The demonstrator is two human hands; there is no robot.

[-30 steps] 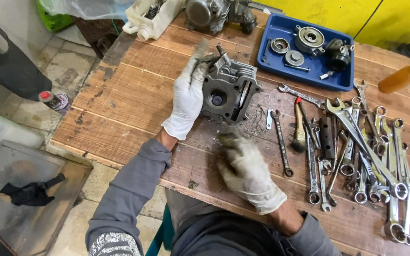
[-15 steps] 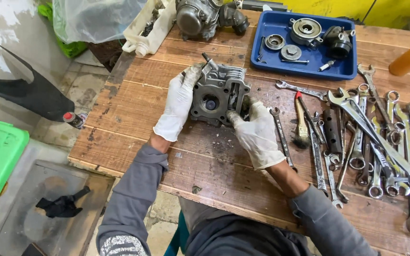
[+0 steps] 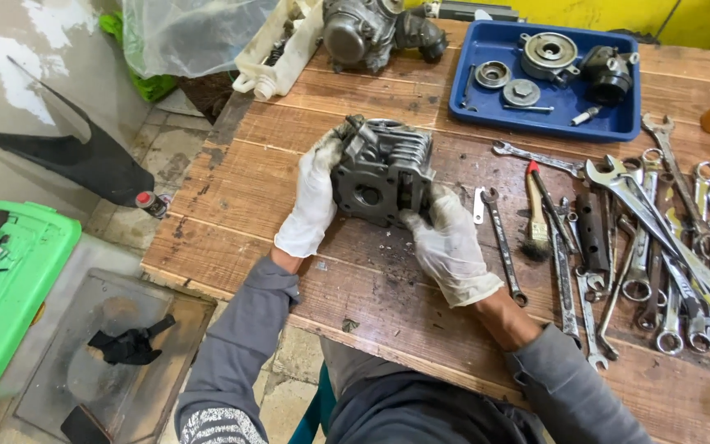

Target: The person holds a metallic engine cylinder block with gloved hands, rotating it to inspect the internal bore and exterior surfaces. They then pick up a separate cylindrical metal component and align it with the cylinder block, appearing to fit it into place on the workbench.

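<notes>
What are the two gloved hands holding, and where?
A grey finned engine cylinder head: left hand grips its left side, right hand its lower right corner.

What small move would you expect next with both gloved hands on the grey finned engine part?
Probably a slight tilt or turn of the grey finned metal engine part toward the person for a look. The left hand and right hand, both in white gloves, clasp its two sides on the wooden table, and neither holds a tool.

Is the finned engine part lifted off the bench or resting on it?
Cannot tell for sure. The left hand and right hand grip the finned engine part from both sides, hiding its underside.
</notes>
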